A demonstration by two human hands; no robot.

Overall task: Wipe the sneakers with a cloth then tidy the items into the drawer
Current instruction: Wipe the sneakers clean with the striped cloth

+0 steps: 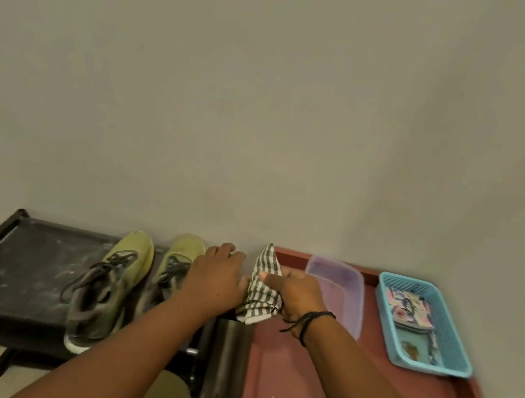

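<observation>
Sneakers (pixel 135 285) sit side by side on the black rack (pixel 17 262), at about 8 o'clock from centre in the head view. Your right hand (pixel 297 295) grips the striped cloth (pixel 261 289) over the red counter (pixel 307 397); your left hand (pixel 216 278) rests curled beside it, pinching its edge. Bunch the cloth into a firm pad before wiping. No writing on the blue basket's (pixel 450 355) packet is readable.
</observation>
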